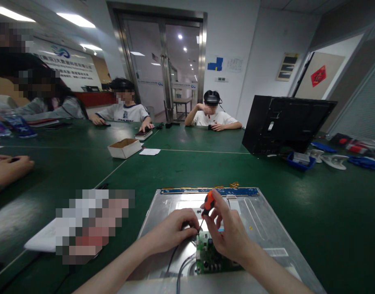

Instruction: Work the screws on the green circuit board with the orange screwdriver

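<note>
A small orange-and-black screwdriver [209, 202] is held by its handle in my right hand [231, 237], tilted with its shaft pointing down. Its tip meets the upper left corner of a green circuit board [207, 257]. My left hand [175, 230] is pinched close beside that tip; what lies between its fingertips is hidden. Under both hands is a silvery metal panel [267, 222], with a narrow blue circuit strip [187, 191] along its far edge. Dark cables [181, 269] run over the panel to the left of the board.
A black monitor [285, 122] stands at the right, near a blue tray [300, 161]. An open cardboard box [124, 150] and a white paper [149, 152] lie farther off. Several people sit around the green table [202, 169]; another person's hand [14, 167] rests at left.
</note>
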### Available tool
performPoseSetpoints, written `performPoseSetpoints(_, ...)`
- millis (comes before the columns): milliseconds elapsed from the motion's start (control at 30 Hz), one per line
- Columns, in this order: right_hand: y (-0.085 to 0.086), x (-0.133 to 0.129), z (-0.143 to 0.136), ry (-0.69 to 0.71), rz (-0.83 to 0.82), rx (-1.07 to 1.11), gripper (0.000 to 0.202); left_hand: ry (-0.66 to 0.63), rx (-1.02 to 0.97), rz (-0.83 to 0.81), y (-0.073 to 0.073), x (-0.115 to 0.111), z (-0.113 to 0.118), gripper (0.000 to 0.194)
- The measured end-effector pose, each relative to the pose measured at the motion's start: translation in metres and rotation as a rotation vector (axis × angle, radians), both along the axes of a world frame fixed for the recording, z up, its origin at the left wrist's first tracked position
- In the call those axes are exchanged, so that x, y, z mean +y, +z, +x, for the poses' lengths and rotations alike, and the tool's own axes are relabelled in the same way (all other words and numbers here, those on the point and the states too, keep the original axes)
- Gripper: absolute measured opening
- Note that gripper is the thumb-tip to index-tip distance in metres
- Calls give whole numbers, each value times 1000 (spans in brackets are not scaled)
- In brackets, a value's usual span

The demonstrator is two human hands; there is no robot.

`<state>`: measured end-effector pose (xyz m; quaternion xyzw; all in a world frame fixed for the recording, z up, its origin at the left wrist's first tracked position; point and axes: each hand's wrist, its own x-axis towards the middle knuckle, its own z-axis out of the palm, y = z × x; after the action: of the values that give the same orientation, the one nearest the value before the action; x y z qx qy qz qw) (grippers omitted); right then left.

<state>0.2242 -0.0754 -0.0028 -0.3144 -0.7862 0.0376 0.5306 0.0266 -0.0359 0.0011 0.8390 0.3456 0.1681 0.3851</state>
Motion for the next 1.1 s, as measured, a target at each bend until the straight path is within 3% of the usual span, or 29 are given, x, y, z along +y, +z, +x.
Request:
performPoseSetpoints(267,3,-1,-3,-72,25,27,59,-1,-22,-6,-1,1,0,4)
performPoseSetpoints(600,1,-1,-1,9,-19,1,69,-1,-24,-14,2,0,1,6)
performPoseSetpoints(1100,1,-1,-1,-27,16,10,60,-12,-34,-10,-1,2,1,3)
